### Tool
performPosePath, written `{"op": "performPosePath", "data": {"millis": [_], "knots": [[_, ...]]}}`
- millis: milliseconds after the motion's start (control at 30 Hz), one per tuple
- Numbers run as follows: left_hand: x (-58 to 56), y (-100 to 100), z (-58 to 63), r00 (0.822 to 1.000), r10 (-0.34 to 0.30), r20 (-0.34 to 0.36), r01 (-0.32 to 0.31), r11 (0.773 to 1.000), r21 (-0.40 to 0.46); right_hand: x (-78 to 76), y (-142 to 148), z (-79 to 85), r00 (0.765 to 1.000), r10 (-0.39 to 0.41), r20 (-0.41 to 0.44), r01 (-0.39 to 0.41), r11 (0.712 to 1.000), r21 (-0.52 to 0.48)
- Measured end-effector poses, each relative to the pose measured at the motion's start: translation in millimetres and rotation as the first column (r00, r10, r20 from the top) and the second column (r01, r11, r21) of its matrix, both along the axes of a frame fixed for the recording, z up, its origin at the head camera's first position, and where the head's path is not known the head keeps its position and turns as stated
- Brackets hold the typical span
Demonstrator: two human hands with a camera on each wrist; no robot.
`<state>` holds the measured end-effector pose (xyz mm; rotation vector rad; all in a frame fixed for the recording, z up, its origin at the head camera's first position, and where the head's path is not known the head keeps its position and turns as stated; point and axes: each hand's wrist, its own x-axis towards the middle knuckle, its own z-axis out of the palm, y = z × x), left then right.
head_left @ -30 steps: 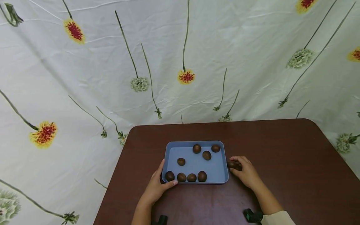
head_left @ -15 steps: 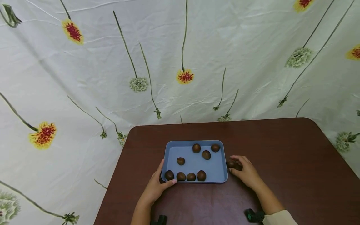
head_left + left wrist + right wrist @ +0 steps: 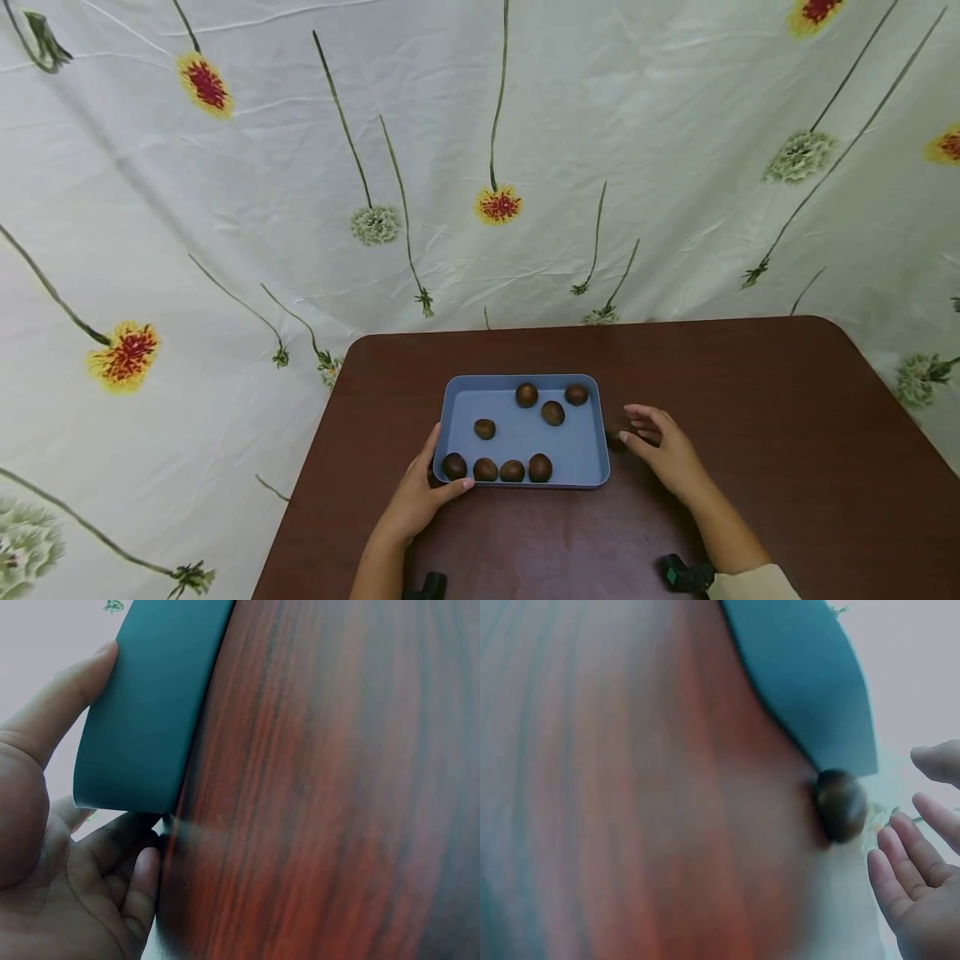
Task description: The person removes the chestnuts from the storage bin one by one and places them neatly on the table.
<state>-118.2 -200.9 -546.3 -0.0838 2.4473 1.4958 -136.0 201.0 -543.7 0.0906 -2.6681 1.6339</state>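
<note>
A shallow blue tray (image 3: 517,446) lies on the table with several round brown nuts in it, among them one nut (image 3: 484,429) left of centre. My left hand (image 3: 417,498) grips the tray's near left corner, the thumb on the rim and other fingers round the outer side. Outside the tray's right side sits a glossy dark nut (image 3: 842,806), close against the wall; in the head view my fingers partly cover it. My right hand (image 3: 666,458) is beside this nut, fingers parted and loosely bent, holding nothing. The right wrist view shows a gap between fingertips and nut.
The brown wooden table (image 3: 787,442) reaches back to a hanging white cloth (image 3: 675,125) printed with flowers. Black wrist devices show at both wrists, one of them a right wrist device (image 3: 684,575) near a pale sleeve (image 3: 753,583).
My right hand has let go of the nut beside the tray and drawn slightly back to the right, its fingers parting. The left hand and the tray stay in place.
</note>
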Motion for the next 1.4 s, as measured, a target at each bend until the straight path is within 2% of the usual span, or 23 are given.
{"op": "performPosePath", "data": {"millis": [133,300,500,633,967,1100,1233,1400], "knots": [[-0.4,0.0,-0.9,1.0,-0.004,-0.008,0.004,1.0,-0.001,2.9,-6.5,9.5,1.0,0.001,-0.03,-0.002,1.0,-0.022],[-0.4,-0.3,-2.0,1.0,-0.004,-0.003,0.004,1.0,-0.01,6.2,-19.7,19.1,0.997,0.044,-0.06,-0.048,0.996,-0.076],[-0.5,-0.4,-2.2,1.0,0.01,0.0,-0.01,1.0,-0.027,9.0,-37.4,21.4,0.989,0.12,-0.086,-0.13,0.984,-0.121],[-0.3,-0.4,-2.1,1.0,0.007,-0.005,-0.007,1.0,-0.026,10.8,-48.2,22.2,0.984,0.165,-0.068,-0.172,0.977,-0.124],[0.2,0.4,-1.3,1.0,0.003,-0.003,-0.003,0.999,-0.04,12.3,-76.5,22.3,0.962,0.272,-0.035,-0.271,0.962,0.024],[-0.4,0.3,-1.4,1.0,0.0,-0.008,-0.001,0.999,-0.039,7.8,-85.4,19.6,0.946,0.317,-0.062,-0.312,0.947,0.078],[-0.2,-0.1,-1.3,1.0,0.004,-0.008,-0.004,0.999,-0.033,3.7,-93.2,14.5,0.936,0.341,-0.082,-0.33,0.935,0.127],[0.9,-0.1,-0.4,1.0,0.004,-0.001,-0.004,0.999,-0.049,2.0,-97.6,8.6,0.941,0.331,-0.067,-0.313,0.929,0.196]]}}
